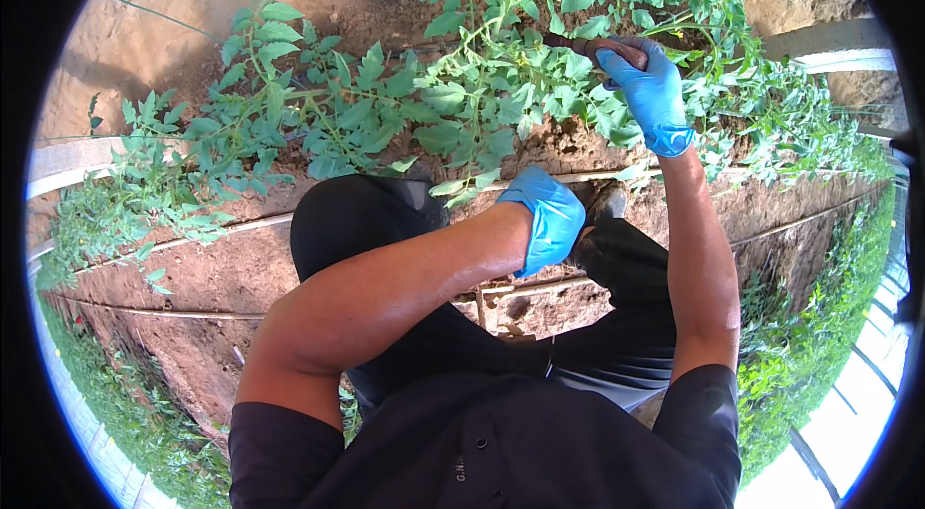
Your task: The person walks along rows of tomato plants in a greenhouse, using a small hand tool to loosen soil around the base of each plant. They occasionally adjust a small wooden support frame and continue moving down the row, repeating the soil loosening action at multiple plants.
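Note:
My right hand, in a blue disposable glove, grips the brown handle of a hand tool. The tool's dark shank points left into the foliage, and its working end is hidden by leaves. Leafy tomato plants spread across the soil in front of me, just left of this hand and beneath it. Between my knees is my left hand, also gloved in blue and bent down at the wrist. Its fingers are turned away from view, so whether they hold anything cannot be seen. The nearest leaves hang close to its left side.
A thin pale pipe or pole runs along the soil between the plants and my body. Green strings stretch over the bed. Pale curved bars cross it at both sides. More green rows grow behind me, beside bright sheeting.

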A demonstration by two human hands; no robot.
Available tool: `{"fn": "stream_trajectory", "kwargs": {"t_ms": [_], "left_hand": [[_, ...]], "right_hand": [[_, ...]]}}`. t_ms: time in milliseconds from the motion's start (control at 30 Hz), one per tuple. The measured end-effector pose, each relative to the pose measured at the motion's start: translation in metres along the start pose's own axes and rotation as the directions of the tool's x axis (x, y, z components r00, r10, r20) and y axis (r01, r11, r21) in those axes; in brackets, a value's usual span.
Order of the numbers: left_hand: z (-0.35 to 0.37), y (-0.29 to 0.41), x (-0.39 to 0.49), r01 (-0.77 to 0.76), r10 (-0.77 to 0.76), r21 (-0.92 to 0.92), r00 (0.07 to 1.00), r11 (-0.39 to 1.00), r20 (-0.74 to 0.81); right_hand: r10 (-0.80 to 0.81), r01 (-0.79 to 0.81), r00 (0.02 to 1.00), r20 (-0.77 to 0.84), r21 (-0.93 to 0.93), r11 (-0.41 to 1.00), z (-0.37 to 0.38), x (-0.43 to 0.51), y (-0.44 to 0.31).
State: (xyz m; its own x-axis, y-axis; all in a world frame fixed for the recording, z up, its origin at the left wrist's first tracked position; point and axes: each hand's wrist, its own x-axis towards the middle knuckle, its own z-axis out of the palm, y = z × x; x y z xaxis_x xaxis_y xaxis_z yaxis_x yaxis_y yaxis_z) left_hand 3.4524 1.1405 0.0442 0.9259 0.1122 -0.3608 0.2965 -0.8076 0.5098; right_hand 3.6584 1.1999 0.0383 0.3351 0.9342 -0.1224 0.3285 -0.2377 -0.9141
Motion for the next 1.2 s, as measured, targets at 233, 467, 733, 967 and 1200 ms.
{"fn": "stream_trajectory", "kwargs": {"t_ms": [233,467,733,967,1200], "left_hand": [[-0.001,0.000,-0.003,-0.004,0.004,-0.046,1.000,0.999,0.005],[0.007,-0.007,-0.008,-0.040,0.041,0.016,0.995,0.999,-0.090],[0.009,-0.017,-0.005,0.057,-0.057,0.012,0.998,0.998,-0.023],[0.006,-0.028,-0.009,0.098,-0.099,-0.020,0.994,0.995,-0.040],[0.032,-0.038,-0.010,-0.021,0.046,0.296,0.996,0.955,-0.078]], "right_hand": [[0.004,0.003,0.997,0.072,-0.098,0.995,0.010,-0.014,-0.006],[-0.088,0.091,0.996,0.024,-0.194,0.977,0.020,-0.012,-0.002],[-0.081,0.090,0.992,-0.096,0.091,0.992,-0.043,-0.035,-0.039],[0.026,0.053,0.992,-0.122,0.599,0.799,-0.094,-0.113,-0.054],[0.090,-0.019,0.995,-0.033,0.852,0.523,-0.101,-0.179,-0.048]]}}
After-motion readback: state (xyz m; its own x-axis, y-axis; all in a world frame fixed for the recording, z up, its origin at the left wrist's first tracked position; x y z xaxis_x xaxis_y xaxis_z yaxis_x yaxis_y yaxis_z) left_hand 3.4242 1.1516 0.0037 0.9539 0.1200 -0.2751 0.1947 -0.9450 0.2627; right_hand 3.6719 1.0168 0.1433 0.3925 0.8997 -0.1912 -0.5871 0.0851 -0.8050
